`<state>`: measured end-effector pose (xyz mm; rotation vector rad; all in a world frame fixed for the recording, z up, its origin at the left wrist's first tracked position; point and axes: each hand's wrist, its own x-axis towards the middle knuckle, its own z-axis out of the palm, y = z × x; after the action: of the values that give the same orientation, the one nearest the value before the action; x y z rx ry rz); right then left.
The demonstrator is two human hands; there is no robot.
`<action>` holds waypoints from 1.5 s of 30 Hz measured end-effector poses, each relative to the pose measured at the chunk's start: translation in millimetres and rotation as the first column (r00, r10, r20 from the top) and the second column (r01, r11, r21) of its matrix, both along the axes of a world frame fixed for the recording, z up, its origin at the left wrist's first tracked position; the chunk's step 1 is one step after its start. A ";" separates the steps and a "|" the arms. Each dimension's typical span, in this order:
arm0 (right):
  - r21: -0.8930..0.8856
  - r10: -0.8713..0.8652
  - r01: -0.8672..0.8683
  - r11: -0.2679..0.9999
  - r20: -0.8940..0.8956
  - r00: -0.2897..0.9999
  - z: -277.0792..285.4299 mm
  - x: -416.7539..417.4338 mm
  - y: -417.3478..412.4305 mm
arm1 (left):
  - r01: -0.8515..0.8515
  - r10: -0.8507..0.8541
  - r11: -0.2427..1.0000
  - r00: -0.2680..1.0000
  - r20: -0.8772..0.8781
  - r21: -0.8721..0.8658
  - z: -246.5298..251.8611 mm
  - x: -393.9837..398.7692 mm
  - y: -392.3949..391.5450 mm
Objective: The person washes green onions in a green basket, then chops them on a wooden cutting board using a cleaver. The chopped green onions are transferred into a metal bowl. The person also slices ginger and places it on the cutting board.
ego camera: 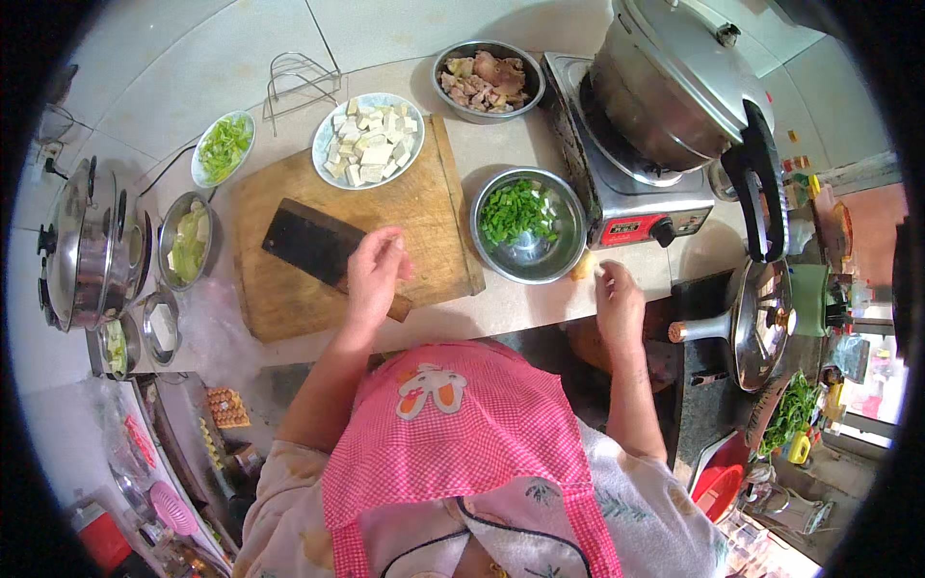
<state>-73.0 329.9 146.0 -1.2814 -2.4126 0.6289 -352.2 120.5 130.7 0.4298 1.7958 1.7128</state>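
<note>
My left hand is over the cleaver near its wooden handle, its fingers partly curled; whether it grips anything is unclear. The dark-bladed cleaver lies on the wooden cutting board. My right hand is at the counter's front edge with its fingertips pinched on a small pale piece, perhaps garlic. Beside those fingertips is a yellowish piece, perhaps ginger. A steel bowl of chopped green onions stands between the board and the stove. A plate of white tofu cubes rests on the board's back edge.
At the right, a large pressure cooker sits on the gas stove. A bowl of meat pieces stands at the back. Shredded greens, a bowl of pale green vegetable and a steamer pot are left. A lidded pan stands far right.
</note>
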 end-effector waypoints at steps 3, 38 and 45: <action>-0.161 -0.128 0.134 0.978 0.047 0.991 -52.6 13.3 -7.6 | 0.018 -0.018 1.000 1.000 -0.024 0.017 -2.8 1.0 -12.4; -0.042 0.479 -0.479 0.877 0.165 0.862 4.3 -238.5 -224.6 | 0.242 -0.352 0.929 0.810 -0.469 -0.280 0.4 -122.6 -187.5; -0.345 0.373 -0.374 0.861 -0.074 0.925 47.4 -183.9 -230.4 | 0.014 -0.228 0.970 0.417 -0.880 -0.244 -29.7 -139.4 -153.4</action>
<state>-256.8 99.4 193.3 -0.9188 -2.6510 1.2220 -491.6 -32.9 101.0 1.6187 2.5348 1.1773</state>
